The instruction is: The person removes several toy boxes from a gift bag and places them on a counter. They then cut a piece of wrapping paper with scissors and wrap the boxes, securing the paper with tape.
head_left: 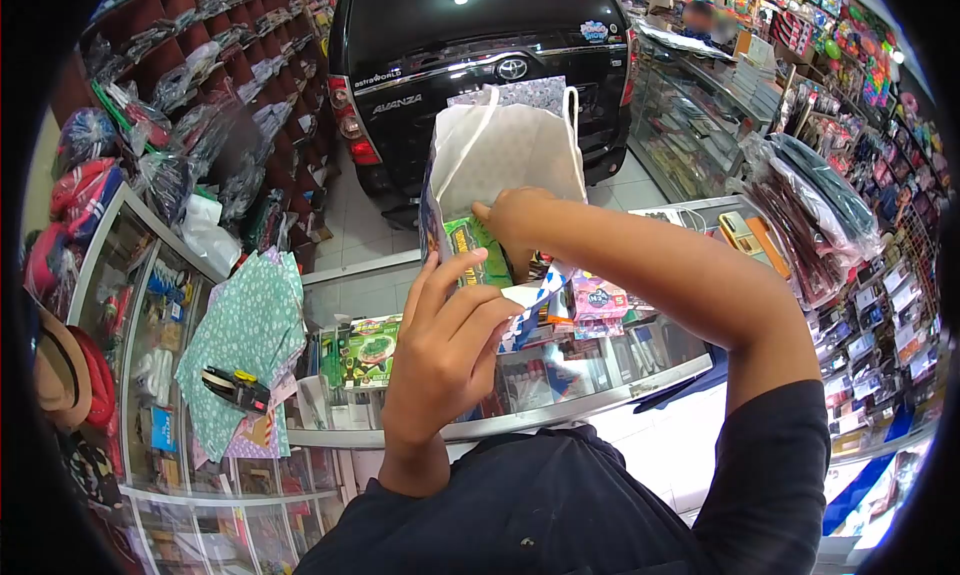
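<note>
A paper gift bag (510,155) with white cord handles stands upright and open on the glass counter. My left hand (450,345) is at its near left edge, fingers curved against the bag's side. Inside the bag lies a green box (470,240). My right hand (520,225) reaches into the bag beside the green box; its fingertips are partly hidden. A second green box (368,353) lies on the counter left of my left hand, and a pink box (600,297) is to the right of the bag.
Green patterned paper sheets (245,345) with a tape dispenser (236,389) on top lie at the left. Beyond the counter (340,271) stands a black car (400,35). Plastic-wrapped goods (800,210) are at the right. A person (700,20) is at the far right.
</note>
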Demonstrator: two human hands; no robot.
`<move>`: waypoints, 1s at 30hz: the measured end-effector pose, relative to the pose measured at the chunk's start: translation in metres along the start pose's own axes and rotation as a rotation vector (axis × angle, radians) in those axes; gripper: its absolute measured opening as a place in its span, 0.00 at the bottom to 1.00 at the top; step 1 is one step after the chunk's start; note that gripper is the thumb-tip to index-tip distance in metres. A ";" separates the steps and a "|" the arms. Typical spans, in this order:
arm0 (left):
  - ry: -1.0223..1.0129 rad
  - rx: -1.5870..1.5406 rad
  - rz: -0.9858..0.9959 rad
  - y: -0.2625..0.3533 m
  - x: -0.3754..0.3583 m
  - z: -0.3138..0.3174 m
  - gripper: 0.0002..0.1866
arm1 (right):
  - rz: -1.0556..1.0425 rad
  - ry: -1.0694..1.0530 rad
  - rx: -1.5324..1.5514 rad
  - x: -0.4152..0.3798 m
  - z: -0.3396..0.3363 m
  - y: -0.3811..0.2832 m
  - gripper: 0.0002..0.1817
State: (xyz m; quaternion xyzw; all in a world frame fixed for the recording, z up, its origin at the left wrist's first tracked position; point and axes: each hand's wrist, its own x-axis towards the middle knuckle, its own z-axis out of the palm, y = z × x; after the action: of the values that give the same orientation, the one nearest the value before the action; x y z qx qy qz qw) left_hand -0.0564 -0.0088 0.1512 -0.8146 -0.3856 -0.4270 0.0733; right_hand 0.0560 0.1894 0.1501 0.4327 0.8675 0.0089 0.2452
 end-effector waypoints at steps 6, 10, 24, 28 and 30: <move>0.017 -0.010 -0.006 0.000 -0.003 0.002 0.16 | 0.092 -0.119 0.198 0.000 -0.017 0.006 0.16; 0.021 -0.010 -0.018 0.001 -0.002 0.002 0.16 | 0.140 0.025 0.330 0.011 -0.013 0.009 0.17; 0.166 0.080 -0.100 -0.020 0.000 -0.004 0.17 | -0.119 1.107 0.890 -0.139 -0.060 0.031 0.34; 0.181 0.113 -0.096 -0.024 0.001 -0.004 0.17 | -0.432 1.248 1.406 -0.199 -0.021 0.034 0.43; 0.174 0.154 -0.090 -0.024 0.003 -0.008 0.18 | -0.477 1.556 1.202 -0.217 0.016 0.039 0.53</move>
State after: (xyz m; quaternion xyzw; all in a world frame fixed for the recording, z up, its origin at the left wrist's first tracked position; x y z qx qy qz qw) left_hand -0.0772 0.0056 0.1531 -0.7484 -0.4456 -0.4679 0.1497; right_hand 0.2019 0.0469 0.2354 0.1738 0.7110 -0.1991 -0.6516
